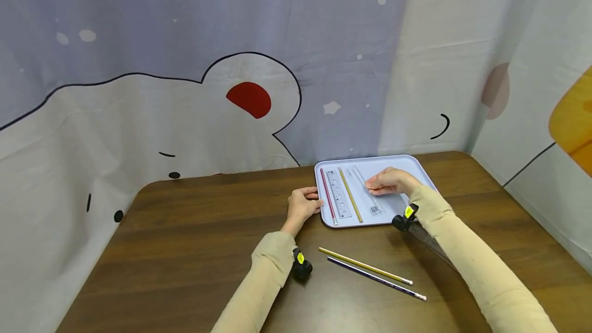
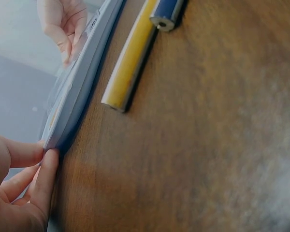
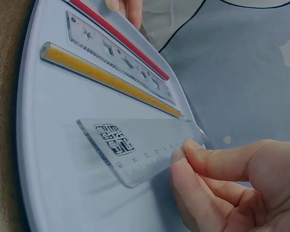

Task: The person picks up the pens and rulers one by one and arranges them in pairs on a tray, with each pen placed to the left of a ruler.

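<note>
My right hand (image 1: 393, 181) pinches a clear ruler (image 3: 154, 142) by its edge between thumb and fingers, over the white tray (image 1: 418, 168). The ruler's numbers and a square printed code show in the right wrist view; it appears tilted, with one long edge raised. At the tray's left rim, my left hand (image 1: 301, 205) pinches the edge between thumb and fingers. Left of the ruler, inside the tray, lie a yellow pencil (image 1: 350, 194), a clear stencil ruler (image 1: 339, 195) with cut-out shapes and a red pencil (image 1: 328, 195), side by side.
On the brown table (image 1: 194, 240), a yellow pencil (image 1: 365, 265) and a dark blue pencil (image 1: 376, 278) lie in front of the tray. A dark see-through flat piece (image 1: 432, 244) is partly hidden under my right forearm. A patterned curtain (image 1: 185, 117) hangs behind the table.
</note>
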A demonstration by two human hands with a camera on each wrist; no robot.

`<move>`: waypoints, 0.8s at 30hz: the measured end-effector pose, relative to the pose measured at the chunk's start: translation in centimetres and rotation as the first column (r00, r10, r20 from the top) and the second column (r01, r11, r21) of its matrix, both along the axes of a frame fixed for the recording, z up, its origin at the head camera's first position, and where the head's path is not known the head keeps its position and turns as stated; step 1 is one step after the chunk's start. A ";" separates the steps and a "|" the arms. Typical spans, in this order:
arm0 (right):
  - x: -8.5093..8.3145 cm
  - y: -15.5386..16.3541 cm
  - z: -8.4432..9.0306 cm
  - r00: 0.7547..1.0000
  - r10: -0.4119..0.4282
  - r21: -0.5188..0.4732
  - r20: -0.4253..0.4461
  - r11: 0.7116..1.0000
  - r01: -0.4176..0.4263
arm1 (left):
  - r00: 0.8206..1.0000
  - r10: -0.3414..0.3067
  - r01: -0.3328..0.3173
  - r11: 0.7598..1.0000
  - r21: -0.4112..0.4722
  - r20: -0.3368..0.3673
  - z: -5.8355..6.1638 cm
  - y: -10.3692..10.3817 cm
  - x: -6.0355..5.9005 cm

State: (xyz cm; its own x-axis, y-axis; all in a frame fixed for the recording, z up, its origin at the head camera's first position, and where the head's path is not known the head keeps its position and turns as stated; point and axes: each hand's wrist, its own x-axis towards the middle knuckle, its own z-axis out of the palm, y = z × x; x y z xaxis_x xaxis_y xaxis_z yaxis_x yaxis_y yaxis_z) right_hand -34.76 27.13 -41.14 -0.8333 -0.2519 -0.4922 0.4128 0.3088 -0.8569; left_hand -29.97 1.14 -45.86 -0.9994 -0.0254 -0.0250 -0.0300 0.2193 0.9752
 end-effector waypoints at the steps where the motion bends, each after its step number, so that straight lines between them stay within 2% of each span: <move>1: 0.0 0.0 0.0 1.000 -0.002 0.003 0.001 1.000 0.002 | 1.000 0.000 0.000 1.000 -0.001 0.000 0.0 0.0 0.0; 14: -0.3 -0.5 -0.4 0.999 -0.029 0.040 -0.014 0.999 0.029 | 1.000 -0.004 0.004 1.000 -0.002 -0.012 0.0 -0.1 0.0; 24: 0.2 -0.8 -0.3 0.998 -0.032 0.059 -0.054 0.998 0.035 | 1.000 0.004 -0.004 1.000 -0.001 -0.003 0.0 -0.1 0.0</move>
State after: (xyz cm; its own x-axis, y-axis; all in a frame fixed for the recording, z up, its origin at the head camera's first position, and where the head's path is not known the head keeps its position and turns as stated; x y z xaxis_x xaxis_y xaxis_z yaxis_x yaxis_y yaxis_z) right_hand -34.55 26.30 -41.41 -0.8661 -0.1949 -0.4603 0.3780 0.3473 -0.8582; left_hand -30.00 1.03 -45.88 -0.9993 -0.0290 -0.0217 -0.0276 0.2200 0.9751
